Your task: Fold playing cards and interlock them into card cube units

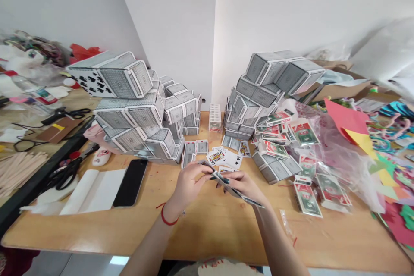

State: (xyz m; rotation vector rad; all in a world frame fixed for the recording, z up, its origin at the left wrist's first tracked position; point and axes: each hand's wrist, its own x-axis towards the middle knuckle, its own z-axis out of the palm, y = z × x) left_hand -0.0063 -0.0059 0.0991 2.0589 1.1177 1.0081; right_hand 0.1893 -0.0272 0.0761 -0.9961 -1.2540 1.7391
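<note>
My left hand and my right hand meet above the front middle of the table, both closed on joined playing cards seen nearly edge-on. The right-hand fingers wrap the strip; the left pinches its upper end. Just beyond them lie loose face-up playing cards. Grey-backed cards lie folded or joined to their left. Tall stacks of boxes built from grey-backed cards stand at the left and the right. A smaller card box structure sits on the table right of my hands.
Red-and-green card packs and clear plastic crowd the right side, with coloured paper beyond. A black phone, white paper, scissors and a white mouse-like object lie left. A small card block stands near the wall.
</note>
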